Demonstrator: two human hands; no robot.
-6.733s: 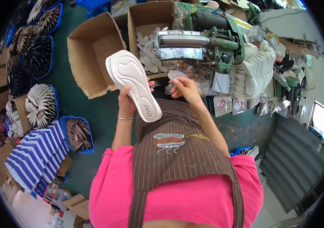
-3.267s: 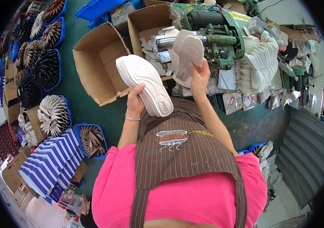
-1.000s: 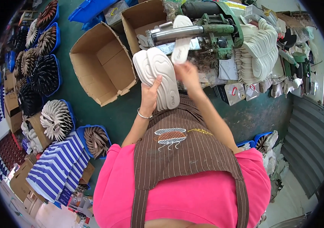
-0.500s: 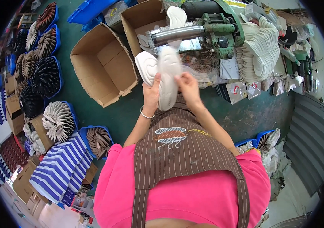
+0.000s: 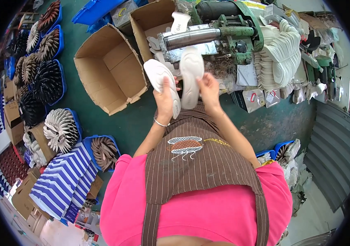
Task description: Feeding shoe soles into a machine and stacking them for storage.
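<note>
My left hand (image 5: 164, 100) is closed around a white insole (image 5: 155, 70), its thumb lying across the face; a second layer beneath cannot be made out. Just right of it, my right hand (image 5: 210, 91) grips the edge of another white insole (image 5: 191, 65), held upright and apart from the first. Beyond both hands stands a green machine (image 5: 240, 39) with a shiny metal roller (image 5: 191, 39). A white sole-shaped piece (image 5: 180, 23) sticks out behind the roller, its other end hidden.
An open cardboard box (image 5: 111, 67) stands to the left, with a second box (image 5: 152, 20) behind it. Stacked white insoles (image 5: 283, 53) rise right of the machine. Blue crates (image 5: 63, 84) of fanned shoe parts line the far left. Papers and scraps lie below the roller.
The two insoles, overlapping before, are now separated, the right one moved slightly right. The piece behind the roller now shows a narrower, tilted end.
</note>
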